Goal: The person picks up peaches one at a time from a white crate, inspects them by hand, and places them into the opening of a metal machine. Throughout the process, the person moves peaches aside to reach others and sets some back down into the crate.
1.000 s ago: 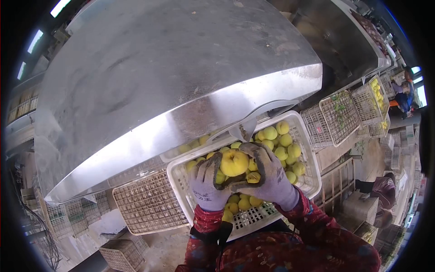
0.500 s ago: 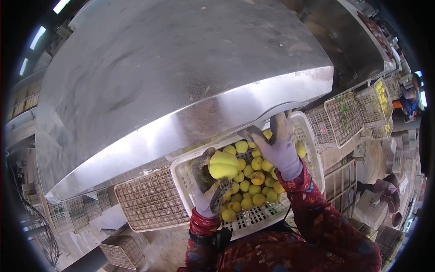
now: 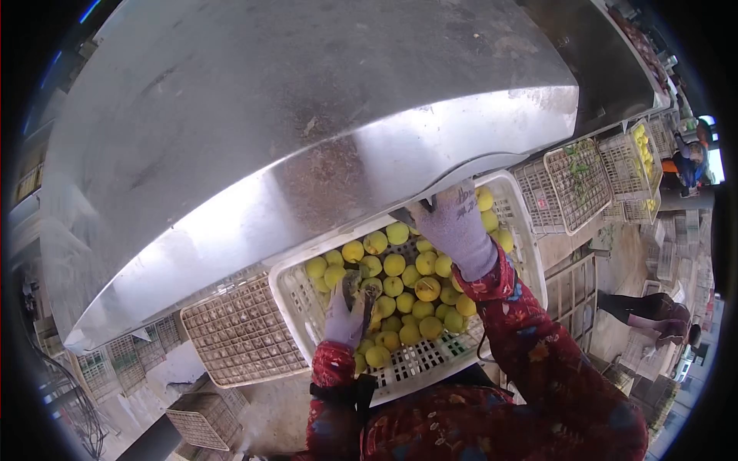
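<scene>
A white plastic crate [image 3: 530, 250] in front of me holds many round, yellow-green, peach-like fruits [image 3: 409, 334]. One near the middle has a brown-marked top. My left hand [image 3: 347, 313], in a pale lilac glove with dark fingertips, is low over the fruit on the crate's left side. Its thumb and fingers stand a little apart, with no fruit showing between them. My right hand [image 3: 465, 234], gloved alike with dark writing on its back, reaches over the far side of the crate. Its fingers point left by the metal lip and are partly hidden.
A large sheet-metal machine cover [image 3: 323, 115] overhangs the crate's far edge. Left of the crate lies an upturned, dirty crate [image 3: 242, 334]. More crates [image 3: 576, 184] stand at the right, some with yellow fruit. Other people [image 3: 661, 311] are further off on the right.
The large fruit that was in my left hand no longer shows there; that hand has lowered toward the pile. My right hand's spread fingers have turned left and drawn closer together.
</scene>
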`<state>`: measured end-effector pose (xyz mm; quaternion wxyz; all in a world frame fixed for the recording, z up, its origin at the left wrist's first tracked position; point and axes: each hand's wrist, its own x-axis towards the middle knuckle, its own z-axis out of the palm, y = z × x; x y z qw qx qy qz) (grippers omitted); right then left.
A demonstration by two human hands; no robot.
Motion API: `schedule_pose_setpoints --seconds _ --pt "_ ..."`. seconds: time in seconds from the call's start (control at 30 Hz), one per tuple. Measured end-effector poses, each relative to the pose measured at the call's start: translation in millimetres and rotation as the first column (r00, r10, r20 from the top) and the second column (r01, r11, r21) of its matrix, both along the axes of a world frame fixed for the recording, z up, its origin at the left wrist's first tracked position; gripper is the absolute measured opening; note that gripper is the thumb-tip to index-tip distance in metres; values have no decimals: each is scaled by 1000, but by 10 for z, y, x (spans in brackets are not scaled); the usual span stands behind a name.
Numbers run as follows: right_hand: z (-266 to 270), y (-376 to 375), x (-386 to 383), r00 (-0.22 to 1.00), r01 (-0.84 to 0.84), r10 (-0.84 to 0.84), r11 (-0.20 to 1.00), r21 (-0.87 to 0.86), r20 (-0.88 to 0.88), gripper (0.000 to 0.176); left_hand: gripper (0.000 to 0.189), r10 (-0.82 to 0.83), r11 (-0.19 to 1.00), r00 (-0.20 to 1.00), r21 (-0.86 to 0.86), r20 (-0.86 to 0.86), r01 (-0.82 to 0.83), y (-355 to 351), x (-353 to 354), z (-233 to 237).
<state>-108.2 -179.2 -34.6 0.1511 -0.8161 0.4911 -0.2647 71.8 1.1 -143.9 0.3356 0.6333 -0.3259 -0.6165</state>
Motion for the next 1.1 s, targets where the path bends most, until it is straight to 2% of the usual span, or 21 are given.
schedule_pose_setpoints --seconds 0.03,0.07,0.13,0.2,0.3,0.33,0.4,0.5,0.53,0.57,0.6,0.67,0.7,0.73,0.77,0.8,0.87,0.9,0.97,1.0,1.1 --pt "110 -12 -11 1000 -9 6 992 123 22 54 67 -198 978 951 106 238 177 13 26 -195" --pt "125 6 -43 996 -3 1 1000 19 86 52 68 -395 917 810 237 433 320 20 4 -365" --pt "154 38 -107 981 30 9 980 -194 196 50 73 -609 793 531 448 590 412 38 -284 -610" --pt "49 322 -273 988 -37 69 975 -218 138 49 81 -737 667 287 589 612 456 26 -506 -825" --pt "-523 651 -433 916 -230 259 964 130 -305 46 76 -795 513 52 623 605 591 173 -654 -1394" --pt "-775 703 -406 810 -205 335 931 301 -482 42 74 -801 454 -25 634 598 626 248 -667 -1480" --pt "-1969 702 -654 289 -574 464 784 237 -837 33 70 -794 346 -153 645 588 681 319 -641 -1450" --pt "-2200 495 -557 220 -519 679 690 505 -701 34 71 -777 405 -137 654 615 639 358 -552 -1417" --pt "-2092 439 -506 243 -424 747 656 624 -619 42 71 -823 348 -117 656 556 670 245 -465 -1208" --pt "-1927 388 -509 444 -341 745 654 675 -498 47 71 -860 294 -101 649 500 702 69 -374 -959" --pt "-1713 361 -548 629 -264 688 627 733 -362 53 73 -909 383 147 639 391 667 -140 -298 -634" --pt "-1239 372 -631 922 -179 387 486 855 -27 65 70 -567 824 763 237 310 515 -55 -53 -521" --pt "-1091 428 -669 933 -282 342 505 816 111 68 68 -304 953 941 61 148 298 14 23 -457" --pt "-970 484 -699 921 -379 298 528 760 252 72 65 -101 994 981 20 -168 106 69 -2 -346" --pt "-845 540 -701 882 -470 263 555 687 391 76 62 101 995 878 39 -468 -93 116 -62 -216" --pt "-689 629 -642 866 -460 87 528 714 493 78 59 267 957 650 115 -711 -266 132 -127 -83" --pt "-397 867 -493 734 -463 -283 457 759 618 83 58 277 912 479 71 -833 -404 112 -343 223" --pt "-294 966 -474 696 -464 -316 487 740 645 84 58 265 881 386 59 -884 -470 117 -395 303" --pt "-169 1089 -452 611 -460 -374 550 697 698 88 61 314 873 481 49 -819 -485 161 -404 317" --pt "-131 1055 -484 859 -314 -2 787 531 512 89 62 332 861 499 41 -800 -507 127 -462 480" --pt "70 1093 -465 954 -154 20 889 432 299 89 67 249 902 628 -59 -738 -428 166 -411 595"
